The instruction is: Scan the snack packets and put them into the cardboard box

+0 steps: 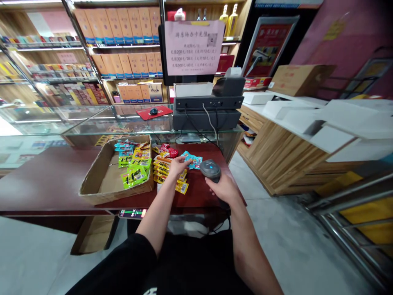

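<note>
My right hand [221,187] is wrapped round the handle of a dark grey barcode scanner [210,169], its head pointing forward over the right side of the dark red table. Just left of it, my left hand [179,165] pinches the near edge of a blue snack packet [194,160]. Beneath my left wrist and forearm lie several yellow snack packets [162,170], partly covered. A red packet [168,150] sits behind them. To the left stands a shallow cardboard box [104,192] holding blue, yellow and green packets [135,175].
A point-of-sale machine [208,102] with hanging cables stands on the glass counter behind the table. A mouse [154,111] rests on a red mat. At the table's front edge is a phone [132,213]. Below, another cardboard box [93,235] is on the floor.
</note>
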Demonstrator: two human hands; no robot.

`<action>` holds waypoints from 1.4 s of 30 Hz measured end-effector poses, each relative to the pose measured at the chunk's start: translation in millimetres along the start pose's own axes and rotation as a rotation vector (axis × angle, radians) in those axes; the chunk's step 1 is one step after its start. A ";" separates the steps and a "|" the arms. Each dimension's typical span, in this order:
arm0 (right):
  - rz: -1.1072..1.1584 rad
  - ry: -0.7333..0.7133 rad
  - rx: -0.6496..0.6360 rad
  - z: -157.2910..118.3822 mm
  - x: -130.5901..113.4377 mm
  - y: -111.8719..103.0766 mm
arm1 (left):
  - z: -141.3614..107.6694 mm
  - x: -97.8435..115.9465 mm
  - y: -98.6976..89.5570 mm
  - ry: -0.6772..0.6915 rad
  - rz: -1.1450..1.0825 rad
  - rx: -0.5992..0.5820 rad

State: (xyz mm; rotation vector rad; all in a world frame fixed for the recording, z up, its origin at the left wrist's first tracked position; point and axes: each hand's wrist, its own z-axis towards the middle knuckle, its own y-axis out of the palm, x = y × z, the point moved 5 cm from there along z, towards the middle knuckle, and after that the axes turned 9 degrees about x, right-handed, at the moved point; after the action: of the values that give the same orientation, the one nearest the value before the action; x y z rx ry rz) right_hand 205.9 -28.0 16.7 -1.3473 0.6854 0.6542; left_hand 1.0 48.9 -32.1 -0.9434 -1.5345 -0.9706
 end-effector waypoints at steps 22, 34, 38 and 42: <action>-0.065 -0.059 -0.008 7.6 -26.5 -4.5 | 10.8 79.3 -39.1 0.229 0.118 -0.028; -0.081 -0.298 -0.069 38.3 -113.9 61.6 | 83.4 145.7 -272.1 0.237 0.196 0.365; -0.112 -0.322 -0.100 42.6 -132.9 79.9 | 109.8 110.4 -302.1 0.091 0.166 0.386; -0.137 -0.308 -0.135 47.1 -138.8 94.4 | 122.1 90.9 -310.7 0.054 0.226 0.406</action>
State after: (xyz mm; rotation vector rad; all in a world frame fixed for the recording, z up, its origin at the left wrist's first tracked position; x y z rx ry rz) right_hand 47.6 25.1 67.0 -1.3659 0.3031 0.7870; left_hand -342.6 57.2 7.9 -0.7709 -1.4691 -0.4940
